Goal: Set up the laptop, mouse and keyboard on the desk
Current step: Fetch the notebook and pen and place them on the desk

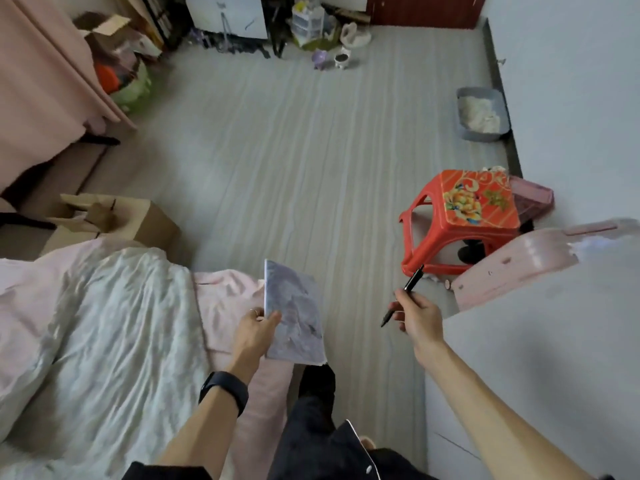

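Open floor ahead, bed crowding the left, cardboard box beyond it, red stool and white surface closing the right

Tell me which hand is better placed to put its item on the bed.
Left, probably: the left hand holds the notebook beside the bed; the right hand, with the pen, is farther away.

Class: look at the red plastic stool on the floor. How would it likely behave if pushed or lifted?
The red stool looks like thin moulded plastic with open sides, so probably light. On the smooth floor it would likely slide; its splayed legs should resist tipping.
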